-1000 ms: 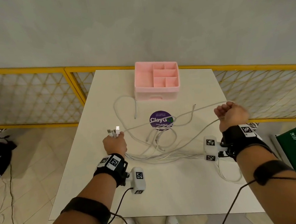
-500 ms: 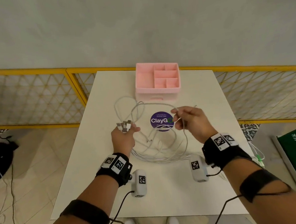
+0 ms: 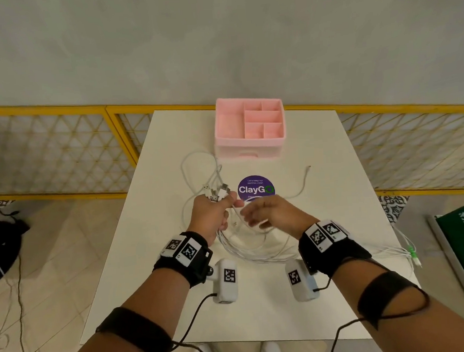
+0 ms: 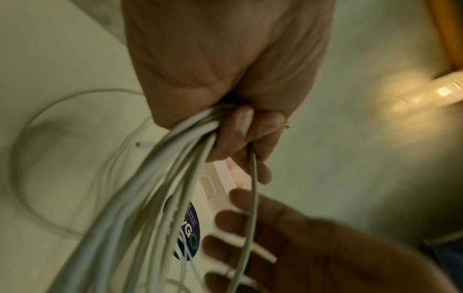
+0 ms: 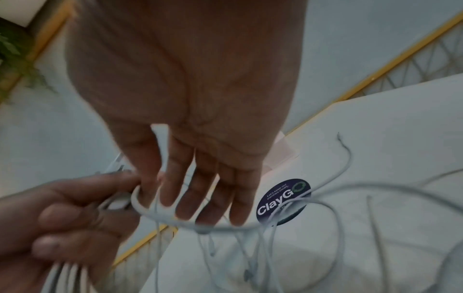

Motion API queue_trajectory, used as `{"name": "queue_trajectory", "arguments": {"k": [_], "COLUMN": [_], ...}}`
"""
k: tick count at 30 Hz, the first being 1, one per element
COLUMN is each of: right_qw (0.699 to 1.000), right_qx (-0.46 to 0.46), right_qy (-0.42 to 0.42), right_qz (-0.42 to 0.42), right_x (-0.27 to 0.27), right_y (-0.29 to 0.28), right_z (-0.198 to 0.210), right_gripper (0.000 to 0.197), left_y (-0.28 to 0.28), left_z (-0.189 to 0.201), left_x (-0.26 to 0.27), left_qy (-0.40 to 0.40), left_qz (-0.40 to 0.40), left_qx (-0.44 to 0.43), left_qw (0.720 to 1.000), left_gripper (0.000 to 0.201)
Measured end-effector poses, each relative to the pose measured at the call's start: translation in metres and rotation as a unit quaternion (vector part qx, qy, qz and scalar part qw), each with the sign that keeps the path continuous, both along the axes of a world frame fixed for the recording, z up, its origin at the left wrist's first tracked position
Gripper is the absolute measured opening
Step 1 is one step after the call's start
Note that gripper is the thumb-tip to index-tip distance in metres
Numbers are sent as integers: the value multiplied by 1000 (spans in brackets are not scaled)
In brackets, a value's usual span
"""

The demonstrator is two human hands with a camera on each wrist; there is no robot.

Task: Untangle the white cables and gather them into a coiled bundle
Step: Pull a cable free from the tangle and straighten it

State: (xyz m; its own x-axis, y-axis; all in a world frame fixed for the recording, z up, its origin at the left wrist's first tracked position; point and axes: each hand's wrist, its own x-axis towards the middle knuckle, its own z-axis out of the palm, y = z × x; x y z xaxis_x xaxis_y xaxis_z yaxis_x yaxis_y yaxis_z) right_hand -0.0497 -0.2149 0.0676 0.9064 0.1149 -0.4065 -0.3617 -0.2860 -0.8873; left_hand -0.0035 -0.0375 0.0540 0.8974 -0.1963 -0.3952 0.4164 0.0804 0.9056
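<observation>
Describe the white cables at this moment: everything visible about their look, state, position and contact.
The white cables are several thin, round, smooth cords, apparently plastic-sheathed. The left hand grips them as a bunch, plug ends sticking up above the fist. Below it they sag in loose overlapping loops onto the white table. One loop lies across the straight fingers of the right hand. Another loop lies on the table by the pink organizer, a loose end curls right of the purple sticker, and more strands trail off the table's right edge.

I see the white cables (image 3: 247, 253) bunched in my left hand (image 3: 210, 217), their plugs (image 3: 217, 192) sticking up above the fist. Below it they hang in loose loops onto the surface (image 3: 323, 197). One strand crosses my right hand's fingers (image 5: 185, 198).
</observation>
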Motion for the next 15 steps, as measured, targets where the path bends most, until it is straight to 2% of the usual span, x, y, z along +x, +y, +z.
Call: {"name": "queue_trajectory", "arguments": {"k": [3, 7, 9, 10, 12, 15], "right_qw": [989, 977, 964, 955, 945, 963], "right_qx": [67, 108, 152, 178, 197, 123], "right_qy": [15, 29, 42, 40, 13, -18], "right_qz": [-131, -183, -216, -235, -259, -237], "right_x": [22, 46, 51, 52, 53, 52], "right_y": [1, 9, 12, 14, 15, 15], "right_z": [8, 13, 15, 16, 18, 17], "right_gripper": [30, 29, 16, 11, 12, 18], "left_y": [-1, -4, -6, -6, -4, 2], "left_z": [-3, -4, -4, -4, -2, 0], "left_x": [-8, -22, -27, -28, -25, -15], "left_qy": [-34, -39, -28, -22, -20, -68], "left_qz": [-72, -173, -200, -193, -142, 6], "left_qx": [31, 60, 76, 80, 63, 40], "left_qw": [996, 982, 976, 978, 988, 997], "left_gripper": [14, 20, 21, 21, 14, 6]}}
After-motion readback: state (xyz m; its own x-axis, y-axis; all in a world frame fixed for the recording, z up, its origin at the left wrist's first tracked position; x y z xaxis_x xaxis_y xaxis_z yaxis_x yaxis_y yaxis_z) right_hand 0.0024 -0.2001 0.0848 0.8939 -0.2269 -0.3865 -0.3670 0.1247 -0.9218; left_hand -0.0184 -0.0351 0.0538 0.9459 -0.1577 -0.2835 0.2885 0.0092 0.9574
